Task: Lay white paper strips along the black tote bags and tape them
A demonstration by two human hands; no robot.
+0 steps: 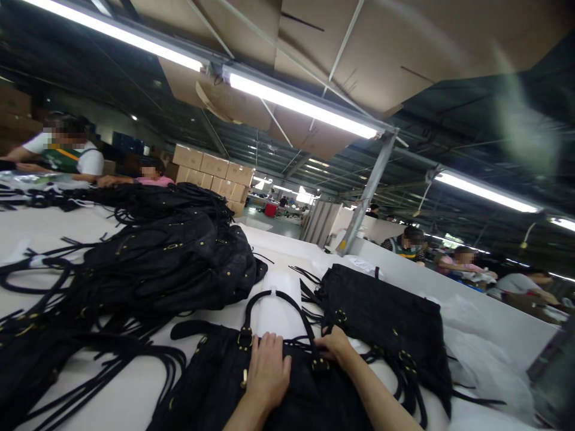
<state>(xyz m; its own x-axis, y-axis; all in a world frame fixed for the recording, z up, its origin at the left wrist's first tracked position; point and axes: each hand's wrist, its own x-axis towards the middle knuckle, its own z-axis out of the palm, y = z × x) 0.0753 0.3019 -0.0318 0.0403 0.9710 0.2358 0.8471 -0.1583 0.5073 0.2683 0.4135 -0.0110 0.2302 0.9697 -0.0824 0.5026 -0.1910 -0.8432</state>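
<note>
A black handbag (206, 383) with brass-coloured fittings lies in front of me on the white table. Its arched carrying handle (250, 306) stands up along the top edge. My left hand (269, 370) rests flat on the bag just below that handle, fingers stretched out. At the handle's right base, my right hand (335, 347) has its fingers curled over the bag's top edge; the fingertips are partly hidden. Close by on the right is another black bag (381, 311), with its straps hanging toward me.
A heap of black bags (179, 257) with loose straps covers the table's left side. Clear plastic wrapping (485, 359) lies at the right by a low white partition (449, 281). A metal post (371, 185) rises behind. Cardboard boxes (213, 170) and several people are farther back.
</note>
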